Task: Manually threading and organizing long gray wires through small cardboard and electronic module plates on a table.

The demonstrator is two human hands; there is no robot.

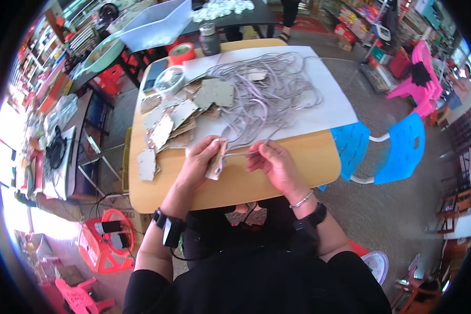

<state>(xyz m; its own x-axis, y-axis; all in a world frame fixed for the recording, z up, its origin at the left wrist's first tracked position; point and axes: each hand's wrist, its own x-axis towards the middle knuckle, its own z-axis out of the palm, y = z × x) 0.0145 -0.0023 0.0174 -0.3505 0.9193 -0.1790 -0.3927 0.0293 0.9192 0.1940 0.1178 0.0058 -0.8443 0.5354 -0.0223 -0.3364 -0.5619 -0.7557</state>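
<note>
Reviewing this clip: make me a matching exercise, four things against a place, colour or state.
1. Left hand
2. Right hand
3. Bottle
4. Chair nearest the table

A. blue
B. pinching a cord
C. dark grey, at the table's far side
D. gripping a card

Pairs: 1-D, 2-B, 3-C, 4-A

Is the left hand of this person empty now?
No, the left hand holds a flat beige piece above the table.
</note>
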